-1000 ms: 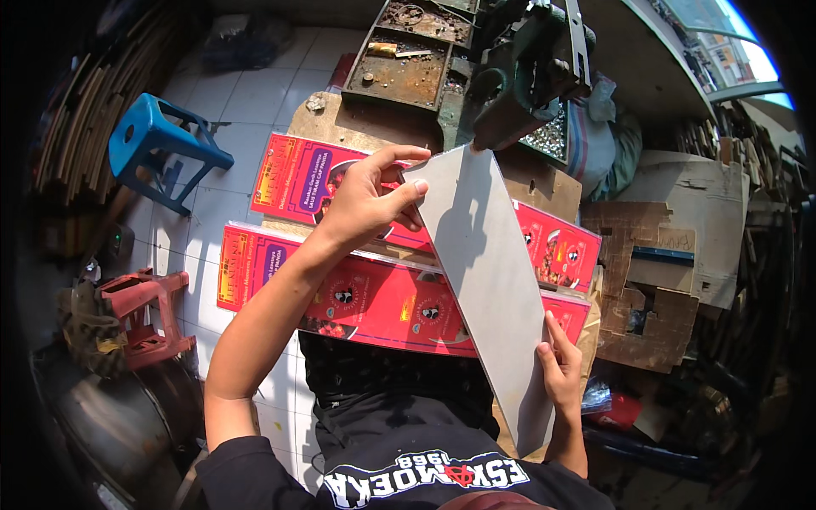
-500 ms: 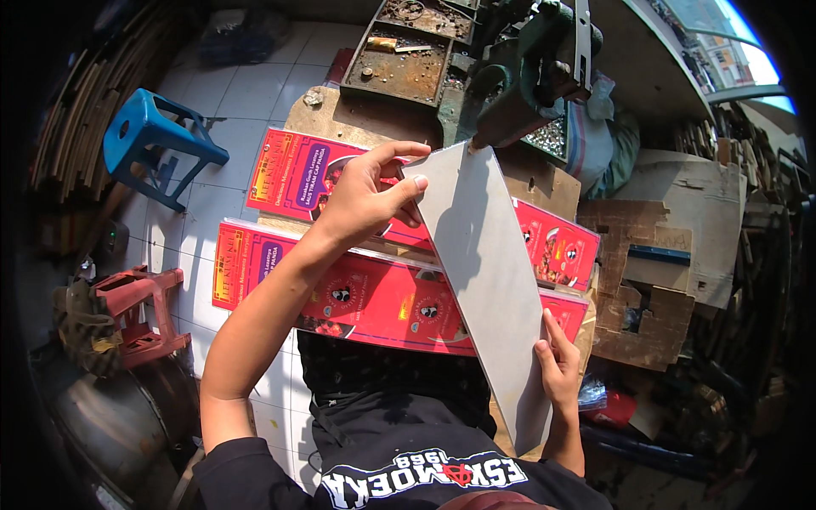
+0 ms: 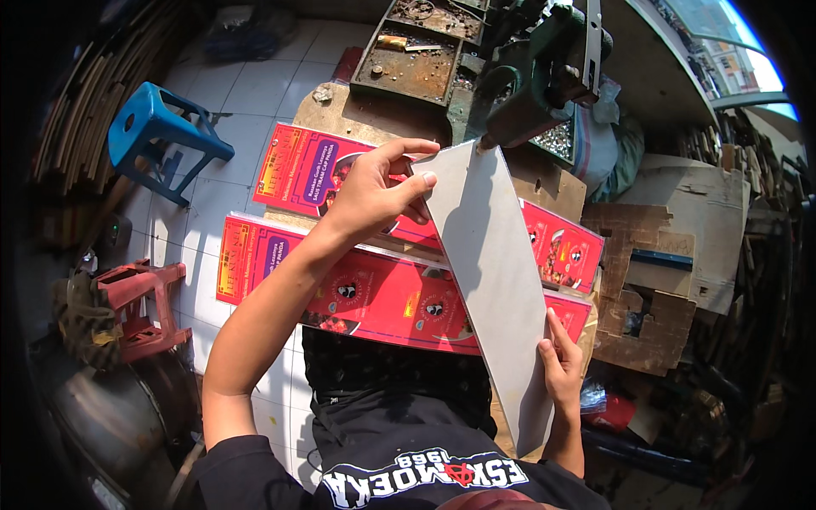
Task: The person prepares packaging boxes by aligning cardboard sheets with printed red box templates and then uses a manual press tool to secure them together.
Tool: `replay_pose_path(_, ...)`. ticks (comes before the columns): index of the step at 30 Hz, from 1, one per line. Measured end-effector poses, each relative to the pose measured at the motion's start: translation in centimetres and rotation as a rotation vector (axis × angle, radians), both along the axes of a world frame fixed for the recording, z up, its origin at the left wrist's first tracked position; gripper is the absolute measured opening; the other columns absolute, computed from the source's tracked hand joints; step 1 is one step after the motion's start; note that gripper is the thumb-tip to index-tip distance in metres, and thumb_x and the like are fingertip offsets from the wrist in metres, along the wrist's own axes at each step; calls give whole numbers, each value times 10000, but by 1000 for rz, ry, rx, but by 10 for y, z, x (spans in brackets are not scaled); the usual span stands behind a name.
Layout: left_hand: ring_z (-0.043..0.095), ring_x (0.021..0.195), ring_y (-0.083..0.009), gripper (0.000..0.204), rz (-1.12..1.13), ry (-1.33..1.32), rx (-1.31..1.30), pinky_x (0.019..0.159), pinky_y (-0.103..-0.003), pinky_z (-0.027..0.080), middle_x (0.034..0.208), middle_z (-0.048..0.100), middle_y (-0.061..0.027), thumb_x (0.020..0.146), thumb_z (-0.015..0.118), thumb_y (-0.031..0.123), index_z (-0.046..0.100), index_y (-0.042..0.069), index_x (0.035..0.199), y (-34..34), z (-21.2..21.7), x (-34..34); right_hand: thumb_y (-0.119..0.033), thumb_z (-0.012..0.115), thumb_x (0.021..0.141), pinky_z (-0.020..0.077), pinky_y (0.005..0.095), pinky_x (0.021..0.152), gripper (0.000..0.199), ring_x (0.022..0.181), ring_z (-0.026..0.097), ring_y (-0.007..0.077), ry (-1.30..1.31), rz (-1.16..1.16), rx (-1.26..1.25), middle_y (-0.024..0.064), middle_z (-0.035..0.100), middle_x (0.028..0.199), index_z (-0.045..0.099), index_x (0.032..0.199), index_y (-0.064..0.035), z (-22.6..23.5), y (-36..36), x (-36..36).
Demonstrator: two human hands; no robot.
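A long flat panel (image 3: 489, 255), plain pale grey on its upper face, lies slantwise across two stacks of red printed panels. My left hand (image 3: 378, 191) grips its far left corner, thumb on top and fingers around the edge. Lower down, my right hand (image 3: 561, 361) holds the right edge near the close end, fingers along the side. The tip of a green metal press (image 3: 531, 93) meets or hovers just above the panel's far end; contact is hard to judge. Beneath the grey panel are the near red stack (image 3: 382, 306) and the far red stack (image 3: 293, 174).
A worn wooden board (image 3: 361, 115) supports the stacks. Metal trays (image 3: 404, 72) with small parts stand behind it. To the left are a blue stool (image 3: 161, 127) and a red stool (image 3: 140, 297). Cut brown boards (image 3: 637, 323) and a sack (image 3: 595, 144) crowd the right.
The whole view has shifted slightly, so the bench and press appear a little further right. Both hands keep their hold, and the panel's far end remains at the press tip.
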State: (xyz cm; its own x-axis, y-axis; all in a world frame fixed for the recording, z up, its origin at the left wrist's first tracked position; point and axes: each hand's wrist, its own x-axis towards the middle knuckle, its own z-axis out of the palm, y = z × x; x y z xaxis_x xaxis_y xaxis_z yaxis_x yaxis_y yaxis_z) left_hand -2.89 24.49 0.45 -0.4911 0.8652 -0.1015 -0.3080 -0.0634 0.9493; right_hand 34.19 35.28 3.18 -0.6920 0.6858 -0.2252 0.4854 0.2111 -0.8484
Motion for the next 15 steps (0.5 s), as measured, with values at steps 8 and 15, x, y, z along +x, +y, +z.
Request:
replay_pose_path(8, 657, 638, -149, 398, -14, -49, -13, 565, -272, 587, 832, 619, -90, 902, 632, 64, 527, -38, 1272, -1, -1, -2, -67, 555, 952, 361, 322, 1063, 437, 1257, 520, 227, 8, 1, -9, 203, 559, 1342, 475, 1359, 69, 2, -1, -3)
replay_pose_path(15, 654, 631, -149, 402, -15, -73, -33, 552, -275, 591, 853, 617, -97, 907, 633, 78, 522, -41, 1274, -1, 2, -2, -37, 534, 960, 330, 278, 1067, 476, 1270, 480, 175, -25, 30, -52, 163, 508, 1397, 414, 1409, 65, -1, 2, 2)
